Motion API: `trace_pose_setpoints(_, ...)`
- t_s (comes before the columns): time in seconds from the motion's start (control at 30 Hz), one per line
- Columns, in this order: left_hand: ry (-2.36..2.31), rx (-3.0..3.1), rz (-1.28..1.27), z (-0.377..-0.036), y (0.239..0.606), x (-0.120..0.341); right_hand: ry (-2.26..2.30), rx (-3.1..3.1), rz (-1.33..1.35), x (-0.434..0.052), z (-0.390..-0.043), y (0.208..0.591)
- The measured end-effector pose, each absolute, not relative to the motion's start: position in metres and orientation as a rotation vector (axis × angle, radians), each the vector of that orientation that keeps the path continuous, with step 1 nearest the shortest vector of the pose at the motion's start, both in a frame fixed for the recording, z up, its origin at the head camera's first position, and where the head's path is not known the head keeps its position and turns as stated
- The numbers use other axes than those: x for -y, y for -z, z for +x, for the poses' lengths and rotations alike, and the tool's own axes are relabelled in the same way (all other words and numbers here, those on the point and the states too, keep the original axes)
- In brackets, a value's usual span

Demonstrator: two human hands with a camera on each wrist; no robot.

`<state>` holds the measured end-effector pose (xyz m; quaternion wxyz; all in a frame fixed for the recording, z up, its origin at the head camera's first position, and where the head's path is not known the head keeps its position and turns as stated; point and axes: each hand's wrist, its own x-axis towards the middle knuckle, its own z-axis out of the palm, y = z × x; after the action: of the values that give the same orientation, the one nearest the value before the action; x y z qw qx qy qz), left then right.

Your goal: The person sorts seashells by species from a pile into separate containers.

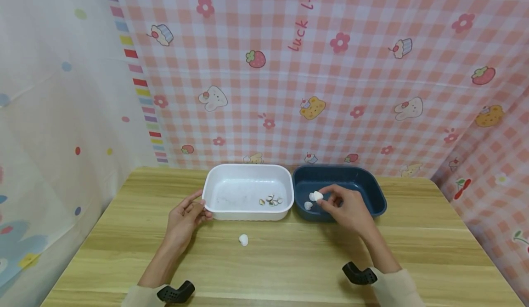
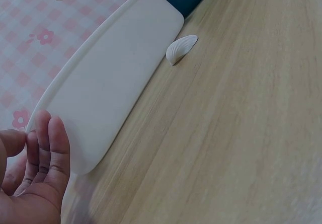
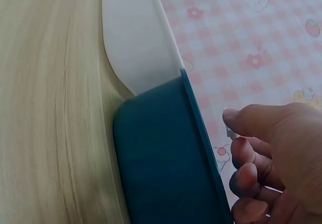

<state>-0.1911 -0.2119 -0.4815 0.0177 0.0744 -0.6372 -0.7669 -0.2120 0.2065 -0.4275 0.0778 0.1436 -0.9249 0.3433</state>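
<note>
Head view: right hand pinches a shell over the blue tub, one shell inside; left hand, relaxed, steadies the white tub; another shell waits on the table.

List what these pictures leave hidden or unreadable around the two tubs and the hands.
- Small shells in the white tub: too small in the head view to count.
- Blue tub interior: hidden by its wall in the right wrist view.
- White shell at the right hand: barely visible behind fingers in the wrist view.
</note>
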Motion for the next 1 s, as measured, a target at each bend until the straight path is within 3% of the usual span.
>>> trace_pose_setpoints(1.0, 2.395, 1.967, 0.207, -0.193, 0.485, 0.215, -1.000, 2.775, 0.345, -0.212, -0.217, 0.427)
